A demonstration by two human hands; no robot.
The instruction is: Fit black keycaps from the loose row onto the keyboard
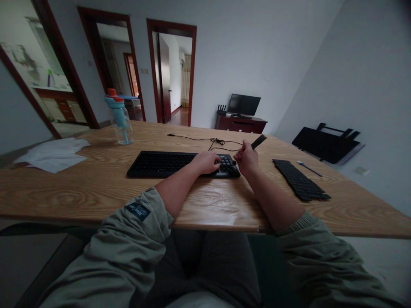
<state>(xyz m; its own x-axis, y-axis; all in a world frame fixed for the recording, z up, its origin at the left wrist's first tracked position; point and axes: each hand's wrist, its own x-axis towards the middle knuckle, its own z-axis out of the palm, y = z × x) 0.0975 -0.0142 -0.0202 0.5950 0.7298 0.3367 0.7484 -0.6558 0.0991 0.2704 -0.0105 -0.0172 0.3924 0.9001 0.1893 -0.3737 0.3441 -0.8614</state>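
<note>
A black keyboard (160, 162) lies across the table in front of me. My left hand (206, 162) rests on its right part by the number pad, fingers curled in against it. Just off the keyboard's right end, my right hand (247, 159) is closed around a slim black tool (258, 141) with a flat, wide upper end. The tool's small dark lower end points down at the number pad; its exact kind I cannot make out. Right of this hand, many loose black keycaps (298, 179) are laid out in rows.
Behind the keyboard a thin black cable (217, 141) lies bundled. A blue stick with a white tip (308, 168) lies beyond the keycaps. At the left stand a clear bottle with a red lid (119, 117) and crumpled white tissues (54, 154). The table's front edge (212, 222) is near me.
</note>
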